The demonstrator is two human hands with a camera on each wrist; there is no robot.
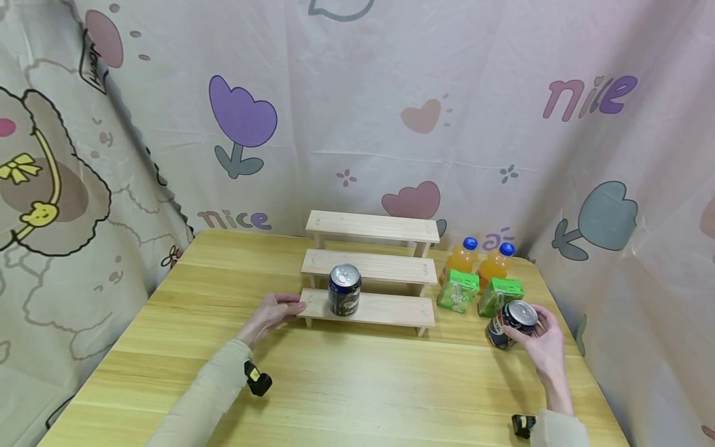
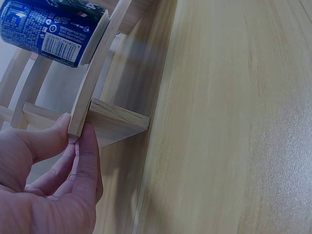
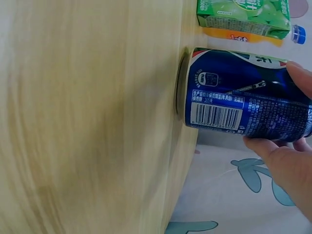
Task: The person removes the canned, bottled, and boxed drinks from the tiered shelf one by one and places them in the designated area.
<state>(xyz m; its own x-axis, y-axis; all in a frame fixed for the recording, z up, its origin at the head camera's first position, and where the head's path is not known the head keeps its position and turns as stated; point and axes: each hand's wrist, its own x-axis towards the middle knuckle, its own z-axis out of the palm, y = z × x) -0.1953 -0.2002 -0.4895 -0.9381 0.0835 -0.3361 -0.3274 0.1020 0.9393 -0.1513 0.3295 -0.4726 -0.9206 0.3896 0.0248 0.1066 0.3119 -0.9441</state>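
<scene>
A three-step wooden shelf [image 1: 365, 308] stands toward the back of the table. On its lowest step is an upright dark blue can [image 1: 344, 292], its blue side with a barcode showing in the left wrist view. My left hand [image 1: 272, 315] pinches the left end of that lowest step, thumb [image 2: 61, 127] above and fingers below. At the right, my right hand [image 1: 546, 347] grips a second dark blue can [image 1: 511, 326] around its upper part. That can's base [image 3: 183, 90] is right at the tabletop, in front of the green drink cartons.
Two green cartons [image 1: 459, 292] stand right of the shelf, with two orange drink bottles [image 1: 494, 266] with blue caps behind them. A printed curtain [image 1: 346, 112] hangs behind and at both sides of the wooden table [image 1: 357, 385].
</scene>
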